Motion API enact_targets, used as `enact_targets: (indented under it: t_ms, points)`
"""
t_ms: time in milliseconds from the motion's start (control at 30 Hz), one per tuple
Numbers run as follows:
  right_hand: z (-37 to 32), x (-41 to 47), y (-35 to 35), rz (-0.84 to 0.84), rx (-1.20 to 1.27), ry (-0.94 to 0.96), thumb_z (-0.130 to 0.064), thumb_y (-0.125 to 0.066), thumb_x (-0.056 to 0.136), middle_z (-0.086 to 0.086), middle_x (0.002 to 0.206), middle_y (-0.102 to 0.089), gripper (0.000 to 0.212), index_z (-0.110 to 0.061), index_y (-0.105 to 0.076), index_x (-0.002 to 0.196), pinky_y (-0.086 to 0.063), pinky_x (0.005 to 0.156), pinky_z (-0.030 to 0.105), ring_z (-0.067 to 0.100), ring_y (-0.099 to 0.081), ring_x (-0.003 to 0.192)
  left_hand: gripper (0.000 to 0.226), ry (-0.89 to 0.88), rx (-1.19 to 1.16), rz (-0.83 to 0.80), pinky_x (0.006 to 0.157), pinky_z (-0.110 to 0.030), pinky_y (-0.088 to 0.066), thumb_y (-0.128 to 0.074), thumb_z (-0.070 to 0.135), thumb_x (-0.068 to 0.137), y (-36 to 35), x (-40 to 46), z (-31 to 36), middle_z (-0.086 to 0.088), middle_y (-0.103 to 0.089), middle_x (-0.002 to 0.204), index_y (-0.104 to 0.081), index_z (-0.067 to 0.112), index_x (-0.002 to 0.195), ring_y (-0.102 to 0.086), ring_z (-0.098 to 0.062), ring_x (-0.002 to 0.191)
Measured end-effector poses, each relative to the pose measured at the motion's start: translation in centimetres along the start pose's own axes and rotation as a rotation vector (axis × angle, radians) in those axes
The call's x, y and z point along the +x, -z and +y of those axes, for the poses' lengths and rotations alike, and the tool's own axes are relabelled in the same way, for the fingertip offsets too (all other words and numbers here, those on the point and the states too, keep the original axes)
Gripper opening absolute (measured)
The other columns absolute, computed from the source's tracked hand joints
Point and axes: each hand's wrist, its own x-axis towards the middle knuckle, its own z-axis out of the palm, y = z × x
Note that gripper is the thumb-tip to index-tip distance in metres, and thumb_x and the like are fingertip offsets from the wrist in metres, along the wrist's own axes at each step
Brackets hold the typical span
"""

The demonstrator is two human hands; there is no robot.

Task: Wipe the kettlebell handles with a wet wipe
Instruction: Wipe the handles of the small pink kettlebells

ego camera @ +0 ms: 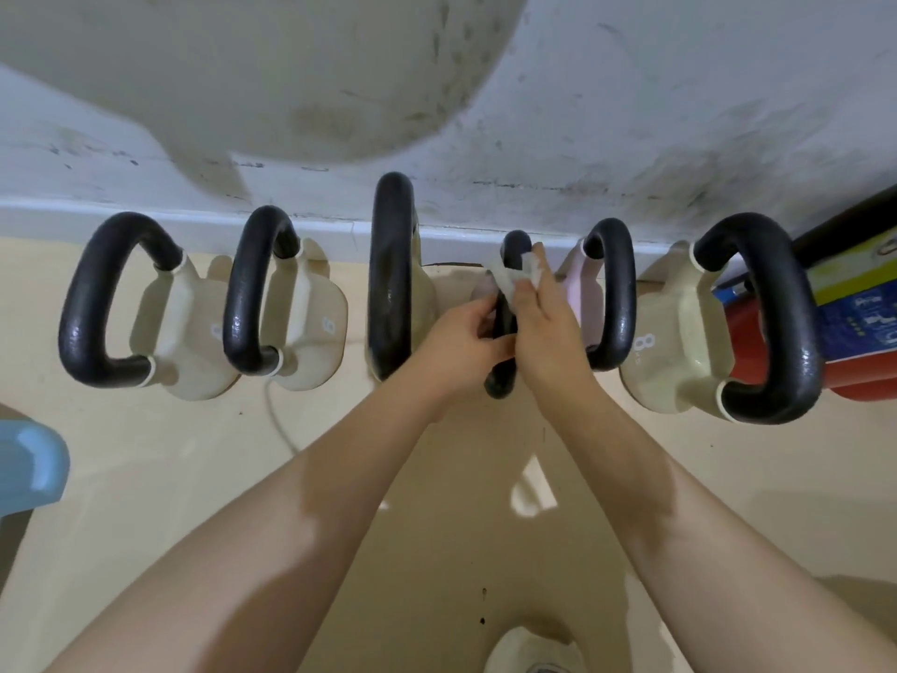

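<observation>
While our right hand (539,313) rubs the wet wipe (514,274) along the fourth handle (505,327), gripped by our left hand (461,337), two handles right of it look unwiped.

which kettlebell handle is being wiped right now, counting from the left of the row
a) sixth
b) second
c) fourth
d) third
c) Both hands meet on the fourth handle: the right hand presses the wet wipe against it while the left hand grips it lower down. The tall third handle beside it is untouched.
</observation>
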Motion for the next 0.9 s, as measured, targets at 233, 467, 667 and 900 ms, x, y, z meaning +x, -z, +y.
enact_targets:
  t_ms: [233, 467, 667, 900]
  points:
    - [-1.3, 3.0, -0.2, -0.032, -0.104, 0.028, -0.017, -0.032, 0.101, -0.012, 0.112, -0.052, 0.047, -0.027, -0.024, 0.146, -0.04, 0.091, 0.015, 0.004, -0.053, 0.097, 0.023, 0.057, 0.019, 0.101, 0.09, -0.044, -0.052, -0.052, 0.015, 0.089, 0.0, 2.4, 1.3, -0.01, -0.069, 0.104, -0.061, 0.019, 0.11, -0.065, -0.027, 0.098]
    - [-0.9, 4.5, 1.2, 0.172, -0.45, 0.236, -0.025, -0.042, 0.097, -0.008, 0.099, -0.054, 0.022, -0.025, -0.047, 0.119, -0.046, 0.071, 0.021, 0.007, -0.055, 0.081, 0.019, 0.092, -0.137, 0.123, 0.082, -0.029, -0.053, -0.051, 0.018, 0.092, -1.2, 2.9, 1.8, 0.001, -0.068, 0.104, -0.059, 0.024, 0.109, -0.065, -0.016, 0.096]
    - [1.3, 3.2, 1.8, 0.116, -0.552, 0.459, -0.025, -0.058, 0.087, -0.01, 0.128, -0.059, 0.025, -0.046, -0.07, 0.093, -0.038, 0.107, 0.035, 0.006, -0.049, 0.124, 0.038, 0.235, -0.591, 0.144, 0.082, -0.029, -0.05, -0.034, -0.002, 0.091, -0.6, 2.0, 1.6, -0.01, -0.066, 0.106, -0.055, 0.009, 0.121, -0.061, -0.021, 0.099]
    - [4.5, 1.5, 2.2, -0.17, -0.876, 0.942, -0.007, -0.055, 0.086, 0.01, 0.123, -0.064, 0.023, -0.009, -0.07, 0.103, -0.041, 0.102, 0.055, 0.04, -0.045, 0.128, 0.051, 0.184, -0.708, 0.155, 0.099, -0.022, -0.043, -0.026, 0.053, 0.094, -1.3, -0.7, 2.6, -0.008, -0.063, 0.108, -0.043, 0.022, 0.13, -0.062, -0.013, 0.098]
